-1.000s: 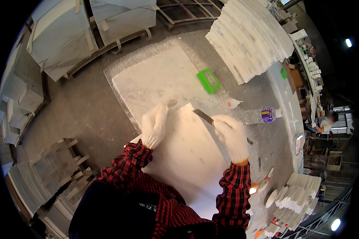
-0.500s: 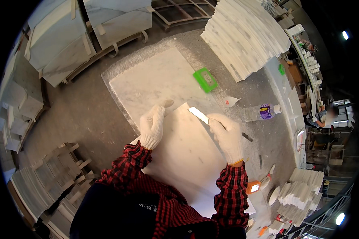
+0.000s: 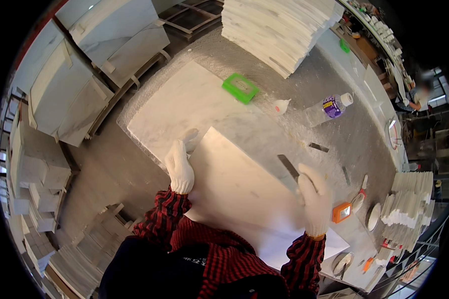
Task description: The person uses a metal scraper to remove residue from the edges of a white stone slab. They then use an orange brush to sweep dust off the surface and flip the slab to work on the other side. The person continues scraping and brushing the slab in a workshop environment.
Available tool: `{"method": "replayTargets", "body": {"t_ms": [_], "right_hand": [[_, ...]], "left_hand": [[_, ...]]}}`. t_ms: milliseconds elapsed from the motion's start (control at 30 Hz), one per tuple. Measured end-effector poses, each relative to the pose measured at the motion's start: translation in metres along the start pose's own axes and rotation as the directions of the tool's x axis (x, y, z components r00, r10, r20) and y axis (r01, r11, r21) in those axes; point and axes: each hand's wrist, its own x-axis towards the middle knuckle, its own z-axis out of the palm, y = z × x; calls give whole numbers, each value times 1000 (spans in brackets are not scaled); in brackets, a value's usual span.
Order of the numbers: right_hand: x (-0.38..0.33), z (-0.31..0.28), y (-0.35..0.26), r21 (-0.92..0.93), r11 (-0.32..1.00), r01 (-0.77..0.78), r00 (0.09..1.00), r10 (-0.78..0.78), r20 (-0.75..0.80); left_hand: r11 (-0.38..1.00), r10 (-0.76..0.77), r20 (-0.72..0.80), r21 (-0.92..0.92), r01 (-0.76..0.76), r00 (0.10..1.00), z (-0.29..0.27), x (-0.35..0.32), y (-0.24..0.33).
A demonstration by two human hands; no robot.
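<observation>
A white marble slab (image 3: 237,182) lies in place over a larger marble slab (image 3: 169,107). The gloved right hand (image 3: 315,202) grips a flat metal blade (image 3: 288,167) just beside its edge. The gloved left hand (image 3: 178,168) is at its left side, grip indiscernible. How much of the edge is worked, and what remains, can't be told from here.

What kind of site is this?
Probably a stone-cutting or finishing workshop: large grey-veined panels stand at the upper left, a thick stack of pale slabs stands at the top, and the gloved right hand holds a flat blade near a pale panel.
</observation>
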Motion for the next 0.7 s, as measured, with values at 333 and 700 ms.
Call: {"method": "replayTargets", "body": {"t_ms": [333,700], "right_hand": [[18,20,-35,-62,984,-169,927,180,328],[12,18,-12,43,998,-45,923,25,384]], "left_hand": [[992,-126,-8,19,126,992,-2,8,-3],[983,-175,105,78,167,979,3,0,1]]}}
